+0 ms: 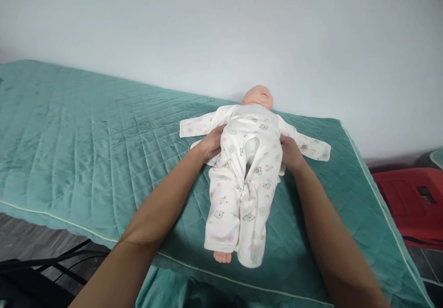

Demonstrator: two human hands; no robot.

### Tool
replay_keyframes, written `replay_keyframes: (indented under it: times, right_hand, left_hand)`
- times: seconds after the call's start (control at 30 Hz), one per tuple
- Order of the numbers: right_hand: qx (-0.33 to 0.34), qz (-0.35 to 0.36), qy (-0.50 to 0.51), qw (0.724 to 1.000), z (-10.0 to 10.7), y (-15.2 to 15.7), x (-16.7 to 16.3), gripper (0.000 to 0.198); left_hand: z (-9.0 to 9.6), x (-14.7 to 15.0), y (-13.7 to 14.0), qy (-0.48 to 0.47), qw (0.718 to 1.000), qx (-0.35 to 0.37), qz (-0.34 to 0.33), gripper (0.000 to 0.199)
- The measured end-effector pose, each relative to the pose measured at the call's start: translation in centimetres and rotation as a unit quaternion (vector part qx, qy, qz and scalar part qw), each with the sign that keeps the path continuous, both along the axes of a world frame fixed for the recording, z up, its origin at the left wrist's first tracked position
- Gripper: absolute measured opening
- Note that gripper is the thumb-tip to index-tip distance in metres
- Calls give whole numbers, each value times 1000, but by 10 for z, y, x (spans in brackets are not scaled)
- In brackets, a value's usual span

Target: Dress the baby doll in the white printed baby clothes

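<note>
A baby doll point(258, 96) lies on its back on the green quilted cover, its head toward the wall. It wears a white long-sleeved top point(197, 125) with spread sleeves. White printed baby trousers point(224, 206) with an open crotch cover its legs and reach high on the torso. One bare foot point(222, 256) pokes out of the trouser leg on the left; the other foot is hidden. My left hand point(212, 143) is closed at the left side of the trousers' waist. At the opposite side, my right hand point(291, 153) grips the waist too. Fingertips of both hands are partly hidden.
The green quilted cover point(86, 151) spreads over the bed against a pale wall point(207, 31). Beyond its right edge stands a red plastic stool or chair point(411, 202). Dark metal legs and a black item point(27, 280) are at the lower left.
</note>
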State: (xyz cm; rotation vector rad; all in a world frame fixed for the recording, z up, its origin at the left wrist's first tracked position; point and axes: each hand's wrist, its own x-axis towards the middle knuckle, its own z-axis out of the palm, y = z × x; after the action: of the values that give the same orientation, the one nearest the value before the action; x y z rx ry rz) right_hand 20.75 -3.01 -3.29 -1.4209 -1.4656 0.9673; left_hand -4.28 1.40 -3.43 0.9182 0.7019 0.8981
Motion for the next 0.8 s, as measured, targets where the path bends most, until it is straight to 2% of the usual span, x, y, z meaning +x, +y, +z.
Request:
replay_keyframes:
  times: [0.1,0.17,0.43,0.6,0.73,0.8]
  right_hand:
    - [32,-40,-45,998,3,-1,-4,28]
    - [33,-41,-59,997,7,-3,-7,29]
    - [-63,60,51,995,24,-10,-6,25]
    - [-109,115,73,985,21,-10,-2,23]
    - [-78,122,69,987,14,-8,-2,24]
    - [-42,80,19,996,12,-7,-3,27]
  left_hand:
    - [-2,1,1,-16,1000,-7,-14,43]
    - [-3,1,1,-24,999,-6,-23,45]
    - [-12,-1,5,-31,998,-18,-51,40]
    - [-10,-3,5,4,999,-19,-50,38]
    - [-6,-2,4,19,999,-22,-42,38]
    - [-6,-2,5,18,998,-29,-44,37]
